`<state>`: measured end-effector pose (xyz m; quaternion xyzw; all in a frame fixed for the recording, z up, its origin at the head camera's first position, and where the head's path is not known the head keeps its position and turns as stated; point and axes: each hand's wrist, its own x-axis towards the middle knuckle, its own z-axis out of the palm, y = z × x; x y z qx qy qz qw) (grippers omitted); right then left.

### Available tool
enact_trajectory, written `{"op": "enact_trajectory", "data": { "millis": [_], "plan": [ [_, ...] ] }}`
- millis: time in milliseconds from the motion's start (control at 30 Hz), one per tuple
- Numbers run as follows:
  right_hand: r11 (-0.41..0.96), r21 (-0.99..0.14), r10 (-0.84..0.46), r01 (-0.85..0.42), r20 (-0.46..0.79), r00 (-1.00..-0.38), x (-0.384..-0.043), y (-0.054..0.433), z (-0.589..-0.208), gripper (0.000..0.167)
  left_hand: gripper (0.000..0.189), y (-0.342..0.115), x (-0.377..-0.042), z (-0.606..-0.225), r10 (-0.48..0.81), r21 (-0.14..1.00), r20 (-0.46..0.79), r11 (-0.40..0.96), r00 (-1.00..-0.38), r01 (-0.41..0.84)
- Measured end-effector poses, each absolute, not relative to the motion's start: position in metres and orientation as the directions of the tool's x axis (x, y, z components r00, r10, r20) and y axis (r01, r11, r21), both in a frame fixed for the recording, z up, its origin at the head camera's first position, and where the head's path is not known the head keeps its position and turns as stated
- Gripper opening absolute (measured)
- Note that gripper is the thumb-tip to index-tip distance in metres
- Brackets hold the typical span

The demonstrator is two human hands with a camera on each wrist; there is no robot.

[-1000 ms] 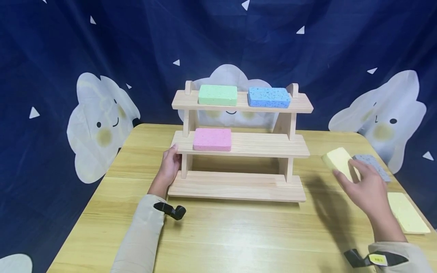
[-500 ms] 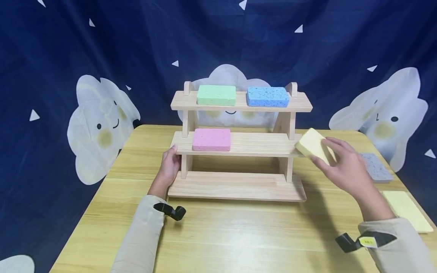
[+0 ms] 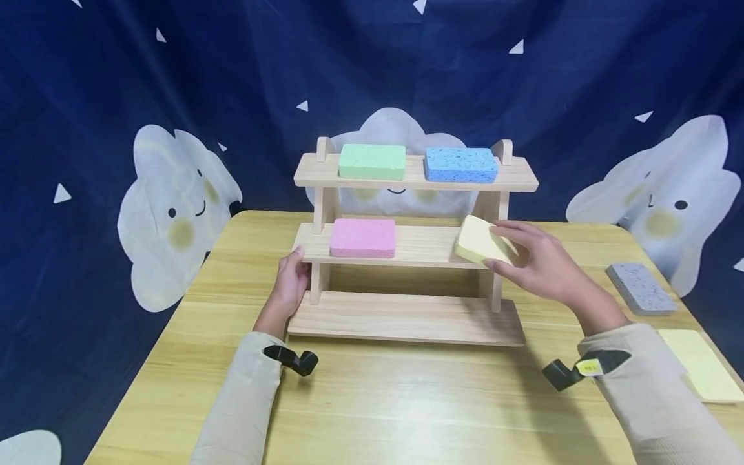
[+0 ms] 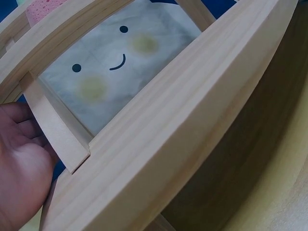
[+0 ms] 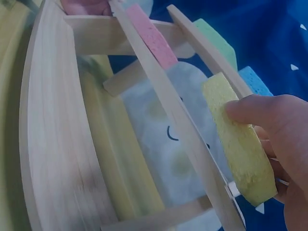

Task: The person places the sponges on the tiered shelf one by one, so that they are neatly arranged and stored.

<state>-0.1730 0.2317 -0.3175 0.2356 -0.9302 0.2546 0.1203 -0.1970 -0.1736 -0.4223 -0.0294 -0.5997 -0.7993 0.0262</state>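
A three-tier wooden display shelf (image 3: pixel 407 316) stands on the table. At its left end my left hand (image 3: pixel 289 284) grips it, the thumb at the end of the middle tier; in the left wrist view the fingers lie beside the upright (image 4: pixel 60 127). My right hand (image 3: pixel 537 261) pinches a pale yellow sponge (image 3: pixel 479 239) between thumb and fingers at the right part of the middle tier. In the right wrist view this sponge is close to the tier board; whether it touches, I cannot tell. A pink sponge (image 3: pixel 363 237) lies on the left of that tier.
On the top tier lie a green sponge (image 3: pixel 372 161) and a blue speckled sponge (image 3: pixel 461 165). A grey sponge (image 3: pixel 641 289) and another pale yellow sponge (image 3: pixel 700 365) lie at the table's right edge. A dark blue curtain (image 3: pixel 279 58) hangs behind.
My right hand has carried the yellow sponge leftward from above the table's right side to the middle tier. The left hand has stayed on the shelf's left end.
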Motion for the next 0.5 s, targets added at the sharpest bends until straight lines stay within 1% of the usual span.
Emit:
{"op": "enact_trajectory", "data": {
  "millis": [200,367,500],
  "plan": [
    [0.755,-0.411,-0.44,-0.511,0.261,-0.859,-0.187,0.218,-0.313,0.056,0.061,-0.175,-0.199,-0.425,0.008,0.96,0.125,-0.252,-0.992,0.119],
    [0.738,-0.413,-0.492,-0.533,0.212,-0.845,-0.201,0.207,-0.312,0.055,0.057,-0.175,-0.199,-0.424,0.019,0.966,0.105,-0.241,-0.994,0.098],
    [0.727,-0.425,-0.518,-0.538,0.175,-0.838,-0.209,0.2,-0.314,0.056,0.053,-0.176,-0.202,-0.428,0.016,0.963,0.086,-0.257,-0.996,0.079]
  ]
}}
